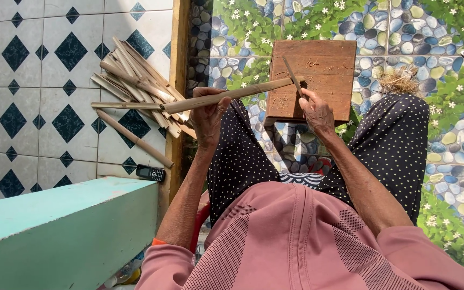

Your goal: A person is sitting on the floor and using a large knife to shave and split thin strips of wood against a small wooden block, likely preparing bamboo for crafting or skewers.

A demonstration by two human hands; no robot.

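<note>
While seated, person splits bamboo | left hand (pixel 208 115) grips bamboo strip (pixel 232 95) | right hand (pixel 317 113) holds knife (pixel 292 74) over wooden block (pixel 323 70)

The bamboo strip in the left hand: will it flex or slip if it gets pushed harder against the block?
The strip looks stiff: it spans from the left hand to the wooden block without sagging. It is long and thin, so probably light. Its far end rests on the block beside the blade in the right hand, so it may slide sideways.
</note>
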